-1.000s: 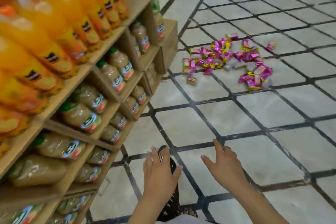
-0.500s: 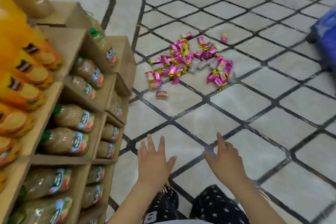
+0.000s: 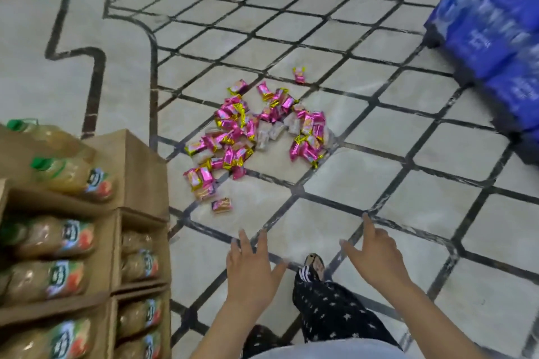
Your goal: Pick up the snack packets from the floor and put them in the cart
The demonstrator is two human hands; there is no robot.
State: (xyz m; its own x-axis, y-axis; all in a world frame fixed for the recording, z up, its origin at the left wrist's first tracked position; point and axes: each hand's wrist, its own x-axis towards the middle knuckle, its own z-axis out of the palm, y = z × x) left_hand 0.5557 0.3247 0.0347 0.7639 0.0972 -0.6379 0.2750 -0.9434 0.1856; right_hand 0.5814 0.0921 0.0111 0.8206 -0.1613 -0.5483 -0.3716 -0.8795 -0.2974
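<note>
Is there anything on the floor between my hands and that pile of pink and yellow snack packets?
Nothing visible. Bare cream tiled floor separates the left hand and right hand from the pink and yellow snack packets. The brown cardboard shelf of juice bottles stands aside, left.

A heap of pink-and-gold snack packets (image 3: 256, 131) lies on the tiled floor (image 3: 437, 204) at mid-view. One stray packet (image 3: 299, 74) sits apart at the heap's 1 o'clock, and another lone packet (image 3: 221, 205) at its 7 o'clock. Toward 6 o'clock the left hand (image 3: 250, 274) and right hand (image 3: 376, 259) hover over the floor, fingers spread and holding nothing, with a shoe (image 3: 313, 267) between them. At 8 o'clock, cardboard shelves (image 3: 137, 172) carry juice bottles (image 3: 70, 175). At 2 o'clock stand blurred blue packs (image 3: 495, 23).
</note>
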